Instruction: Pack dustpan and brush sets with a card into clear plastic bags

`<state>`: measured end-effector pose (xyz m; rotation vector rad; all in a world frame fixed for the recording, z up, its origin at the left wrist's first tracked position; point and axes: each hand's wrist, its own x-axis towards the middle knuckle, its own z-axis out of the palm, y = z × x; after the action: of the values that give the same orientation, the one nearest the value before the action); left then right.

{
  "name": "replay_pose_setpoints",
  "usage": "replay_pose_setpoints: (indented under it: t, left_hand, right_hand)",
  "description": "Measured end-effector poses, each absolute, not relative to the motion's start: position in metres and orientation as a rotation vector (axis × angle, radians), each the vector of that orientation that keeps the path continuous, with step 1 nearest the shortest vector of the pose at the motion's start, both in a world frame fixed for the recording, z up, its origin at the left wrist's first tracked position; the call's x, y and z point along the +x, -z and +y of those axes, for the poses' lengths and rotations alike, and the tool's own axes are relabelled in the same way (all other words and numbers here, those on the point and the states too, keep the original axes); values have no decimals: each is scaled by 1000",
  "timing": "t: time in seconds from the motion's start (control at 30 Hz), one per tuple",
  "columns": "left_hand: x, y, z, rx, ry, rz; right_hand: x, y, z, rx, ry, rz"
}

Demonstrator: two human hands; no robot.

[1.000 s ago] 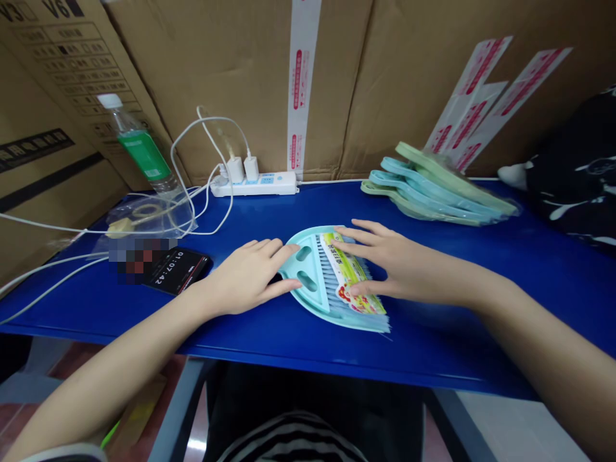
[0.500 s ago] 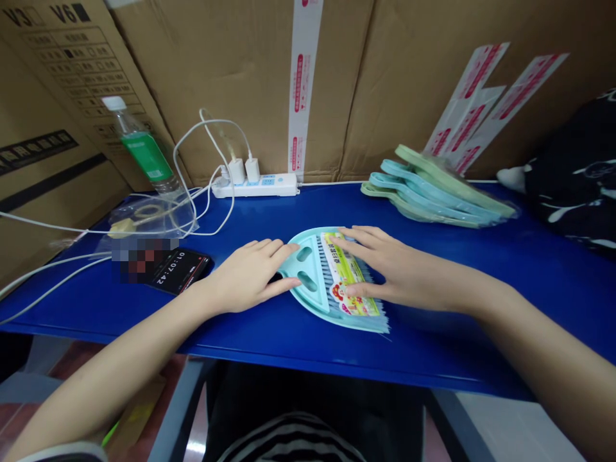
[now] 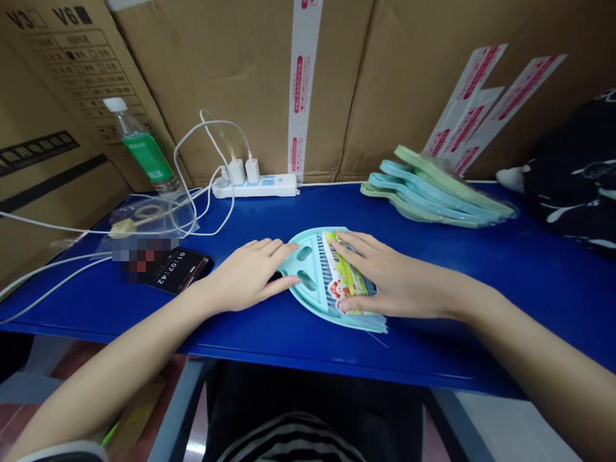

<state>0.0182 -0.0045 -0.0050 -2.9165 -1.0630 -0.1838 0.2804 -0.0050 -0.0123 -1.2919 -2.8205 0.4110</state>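
Left hand (image 3: 253, 276) is closed over the handle of a turquoise, fan-shaped plastic dustpan (image 3: 315, 290) with 2 oval holes, which lies flat on the dark-blue worktop (image 3: 269, 346). Right hand (image 3: 380, 276) is spread, thumb apart from fingers, touching a yellow-green printed card label (image 3: 342, 273) over blue-grey brush bristles (image 3: 323, 256). Near the left wrist lies a black phone (image 3: 180, 269) showing 01:07:42. Farther back stand a clear plastic bottle (image 3: 148, 156) with a green label and a white power strip (image 3: 279, 185); at right rests a stack of green and blue plastic pieces (image 3: 433, 189) in clear wrap. Brown cardboard (image 3: 240, 70) with red-and-white tape rises behind.
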Motion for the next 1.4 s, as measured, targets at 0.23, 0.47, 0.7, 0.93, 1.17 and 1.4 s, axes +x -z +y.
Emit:
replay_pose_setpoints:
  t: [0.23, 0.47, 0.7, 0.93, 1.17, 1.4]
  left_hand:
    - [19, 3, -4, -2902, 125, -1115]
    - [18, 4, -4, -2906, 134, -1102]
    - [18, 4, -3, -2894, 132, -1081]
    - [18, 4, -4, -2892, 120, -1085]
    - [18, 4, -4, -2885, 105, -1094]
    - [18, 4, -3, -2896, 154, -1066]
  right_hand:
    - [283, 10, -7, -1277, -389, -2792]
    - [288, 9, -4, -1177, -319, -2797]
    - [285, 7, -3, -1236, -328, -2818]
    - [282, 4, -6, -1299, -327, -2814]
    - [300, 12, 4, -1226, -22, -2716]
    - [307, 18, 19, -1160, 172, -2646]
